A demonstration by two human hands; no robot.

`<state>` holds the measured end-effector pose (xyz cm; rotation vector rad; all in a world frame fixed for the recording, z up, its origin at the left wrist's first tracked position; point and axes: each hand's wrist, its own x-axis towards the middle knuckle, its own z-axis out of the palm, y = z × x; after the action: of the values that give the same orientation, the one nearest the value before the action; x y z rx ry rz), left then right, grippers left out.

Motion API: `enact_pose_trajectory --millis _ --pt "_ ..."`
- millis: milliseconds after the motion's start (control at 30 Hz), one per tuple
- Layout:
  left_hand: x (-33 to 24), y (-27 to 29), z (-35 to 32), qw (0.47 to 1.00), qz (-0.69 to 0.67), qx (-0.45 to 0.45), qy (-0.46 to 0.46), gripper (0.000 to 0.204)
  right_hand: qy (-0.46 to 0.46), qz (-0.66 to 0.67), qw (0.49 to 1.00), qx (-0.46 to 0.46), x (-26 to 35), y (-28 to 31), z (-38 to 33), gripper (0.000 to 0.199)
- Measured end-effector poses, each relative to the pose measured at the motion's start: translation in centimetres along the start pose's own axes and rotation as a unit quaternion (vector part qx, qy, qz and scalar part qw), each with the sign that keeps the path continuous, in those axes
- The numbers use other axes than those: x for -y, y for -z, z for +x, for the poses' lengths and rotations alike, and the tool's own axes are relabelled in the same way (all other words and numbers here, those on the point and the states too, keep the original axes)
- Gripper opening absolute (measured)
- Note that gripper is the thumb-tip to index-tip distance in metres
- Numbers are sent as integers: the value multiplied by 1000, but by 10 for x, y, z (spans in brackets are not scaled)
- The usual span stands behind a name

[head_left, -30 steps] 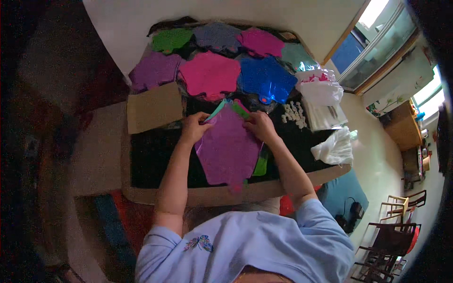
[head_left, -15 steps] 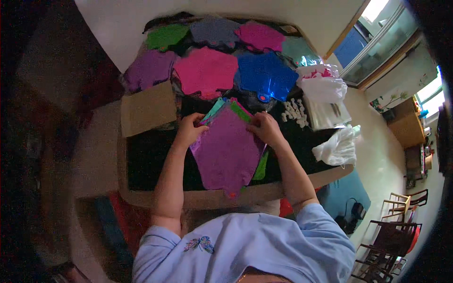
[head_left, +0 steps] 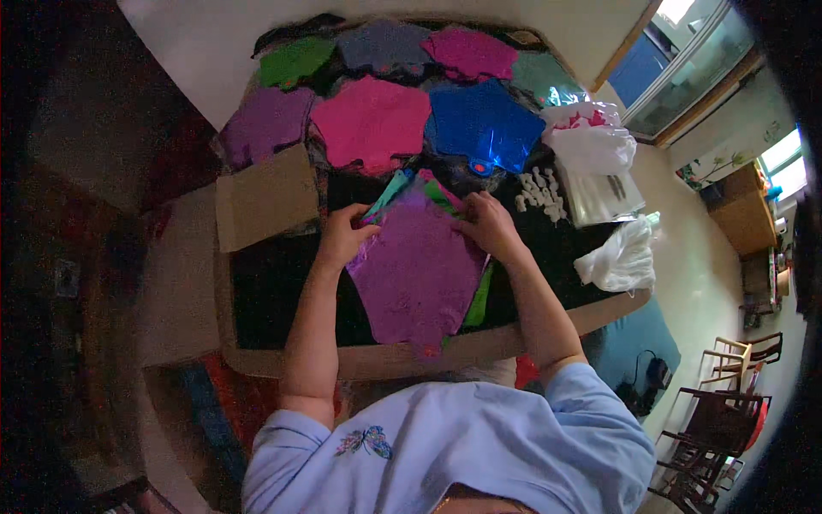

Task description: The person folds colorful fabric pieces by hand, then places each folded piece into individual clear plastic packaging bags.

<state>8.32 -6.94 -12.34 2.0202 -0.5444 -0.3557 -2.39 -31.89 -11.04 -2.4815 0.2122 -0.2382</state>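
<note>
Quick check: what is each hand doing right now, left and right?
Left hand: closed on the upper left edge of the purple star-shaped sheet.
Right hand: fingers curled on the same sheet's upper right edge, gripping it.

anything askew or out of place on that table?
Mostly tidy. The stack under the purple star-shaped sheet is uneven: green and teal sheets stick out at its edges. Both hands, left hand and right hand, rest on its top corners.

shirt (head_left: 479, 445) — pale blue, short sleeves | chest — small butterfly motif | forearms bare
</note>
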Motion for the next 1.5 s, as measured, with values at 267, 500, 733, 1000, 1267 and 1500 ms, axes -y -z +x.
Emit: enact_pose_trajectory --millis 267,500,733,1000,1267,1500 --pt "3 -2 1 1000 -6 -18 -15 35 3 -46 996 74 -2 4 3 33" --pt "5 -2 2 1000 5 -15 -10 33 3 0 998 64 -3 1 2 29" --pt "-1 -2 -1 1000 5 -20 -3 32 6 30 999 17 -3 0 1 34" --pt "-5 -2 -2 1000 6 -19 -4 32 2 30 999 13 -7 -1 1 40" --pt "-4 -3 0 994 -99 -7 54 20 -34 32 998 51 1 8 1 38" --pt "-4 -8 6 996 3 -81 -41 14 -47 22 999 14 -7 2 6 35"
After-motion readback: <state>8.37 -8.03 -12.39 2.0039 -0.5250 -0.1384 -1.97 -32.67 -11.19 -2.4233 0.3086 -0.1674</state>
